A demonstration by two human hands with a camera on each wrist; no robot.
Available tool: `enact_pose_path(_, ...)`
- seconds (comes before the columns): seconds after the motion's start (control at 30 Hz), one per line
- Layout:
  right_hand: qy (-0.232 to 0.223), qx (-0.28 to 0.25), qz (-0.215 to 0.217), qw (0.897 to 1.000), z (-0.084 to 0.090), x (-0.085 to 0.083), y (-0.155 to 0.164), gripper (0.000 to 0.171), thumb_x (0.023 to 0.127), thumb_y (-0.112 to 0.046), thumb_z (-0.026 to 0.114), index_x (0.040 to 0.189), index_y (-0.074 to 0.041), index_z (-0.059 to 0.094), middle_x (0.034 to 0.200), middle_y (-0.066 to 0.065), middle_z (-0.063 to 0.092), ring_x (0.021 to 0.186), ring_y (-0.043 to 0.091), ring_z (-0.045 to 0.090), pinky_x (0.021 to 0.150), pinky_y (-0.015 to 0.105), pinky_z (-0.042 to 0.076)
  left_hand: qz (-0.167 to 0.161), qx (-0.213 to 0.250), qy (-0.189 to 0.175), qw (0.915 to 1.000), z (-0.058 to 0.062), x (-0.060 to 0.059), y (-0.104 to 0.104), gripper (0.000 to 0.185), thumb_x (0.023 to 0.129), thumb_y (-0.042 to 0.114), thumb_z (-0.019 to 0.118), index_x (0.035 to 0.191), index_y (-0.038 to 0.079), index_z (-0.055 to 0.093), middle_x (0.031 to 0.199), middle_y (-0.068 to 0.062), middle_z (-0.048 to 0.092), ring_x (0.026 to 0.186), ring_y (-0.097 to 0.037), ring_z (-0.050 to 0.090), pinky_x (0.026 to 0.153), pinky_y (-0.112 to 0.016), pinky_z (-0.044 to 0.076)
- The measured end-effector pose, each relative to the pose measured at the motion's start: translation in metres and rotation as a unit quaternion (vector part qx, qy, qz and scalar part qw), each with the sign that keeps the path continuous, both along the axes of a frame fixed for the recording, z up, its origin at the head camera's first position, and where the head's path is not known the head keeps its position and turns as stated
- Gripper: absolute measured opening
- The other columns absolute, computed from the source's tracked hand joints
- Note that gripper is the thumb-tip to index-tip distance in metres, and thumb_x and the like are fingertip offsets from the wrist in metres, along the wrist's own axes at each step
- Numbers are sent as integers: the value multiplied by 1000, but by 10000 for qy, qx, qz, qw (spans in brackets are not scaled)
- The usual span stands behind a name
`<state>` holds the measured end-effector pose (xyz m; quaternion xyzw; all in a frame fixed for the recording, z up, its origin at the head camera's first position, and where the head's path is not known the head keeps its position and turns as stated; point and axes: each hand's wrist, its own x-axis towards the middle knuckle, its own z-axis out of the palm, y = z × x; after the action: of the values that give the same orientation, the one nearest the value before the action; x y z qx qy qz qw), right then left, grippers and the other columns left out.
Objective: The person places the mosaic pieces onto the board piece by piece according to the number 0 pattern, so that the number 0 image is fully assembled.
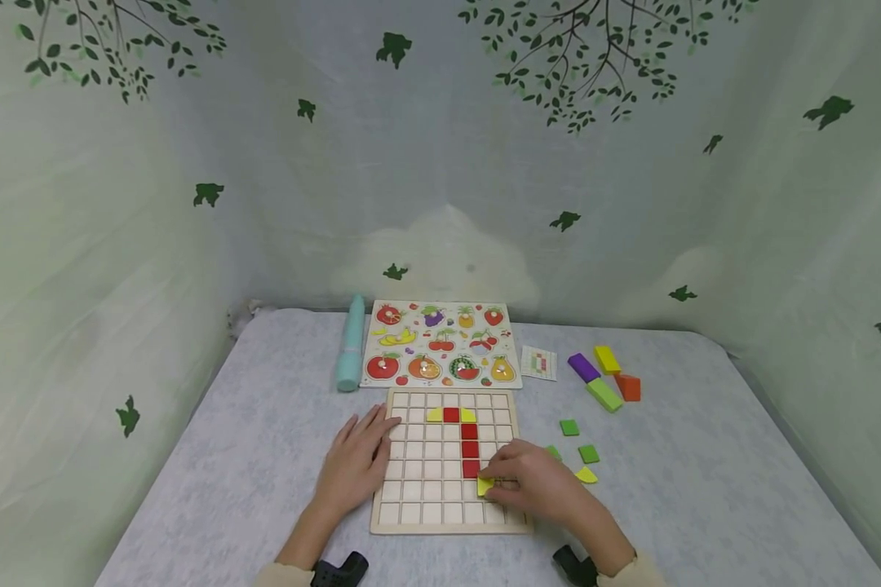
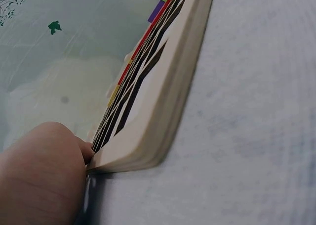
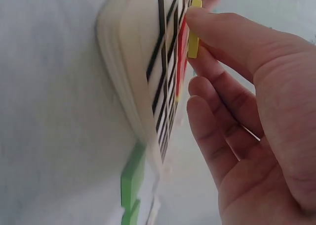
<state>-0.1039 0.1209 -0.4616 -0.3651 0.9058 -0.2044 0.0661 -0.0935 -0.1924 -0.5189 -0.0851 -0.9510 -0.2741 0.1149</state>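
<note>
Your right hand [image 1: 539, 483] pinches a yellow triangle piece [image 1: 484, 486] over the grid board [image 1: 411, 514], just below the red column [image 1: 471, 448]. Your left hand [image 1: 358, 461] lies flat, fingers straight, on the board's left edge. Loose green pieces [image 1: 580, 440] sit on the table [image 1: 705, 489] right of the board.

The left hand [image 1: 357, 461] lies flat, palm down, fingers straight and slightly spread, pointing toward one o'clock; its forearm runs back toward seven o'clock to a pale sleeve cuff. The right hand [image 1: 532, 481] sits palm down at three o'clock from the left, well apart from it, its fingers curled and pointing toward nine o'clock. Its thumb and forefinger [image 3: 232, 32] pinch together at the tips, while the other fingers hang loosely bent. Its forearm runs back toward five o'clock.
</note>
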Motion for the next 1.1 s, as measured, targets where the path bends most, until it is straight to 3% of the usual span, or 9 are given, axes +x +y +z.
enact_pose_path(0.23,296,162,331,9989,-6,2,-12,23,90,-31,81,112,-24,82,102,-15,72,94,2,59,80,19,55,-13,-11,-19,10000,-1,0,-1,36,104,16,55,139,13,65,155,-16,50,150,-31,40,126,-55,24)
enact_pose_path(0.5,331,28,633,9974,-6,3,-16,20,92,-27,79,112,-23,83,100,-14,70,91,1,58,80,17,54,-20,-33,32,10000,0,0,0,36,104,15,55,139,13,65,155,-16,51,150,-32,41,126,-55,24)
enact_pose_path(0.8,424,120,315,9985,-3,5,-21,9,89,-20,82,95,-25,85,90,-18,68,83,1,53,73,15,51,-32,-35,170,9998,0,-1,0,36,103,14,56,138,11,66,154,-18,52,148,-33,43,125,-56,26)
enact_pose_path(1.1,198,-3,273,9994,-3,9,-20,9,90,-22,82,98,-24,83,92,-18,71,82,-1,55,74,16,52,-8,28,-40,10000,1,0,-1,36,104,15,56,138,12,65,155,-16,50,150,-32,40,126,-56,24)
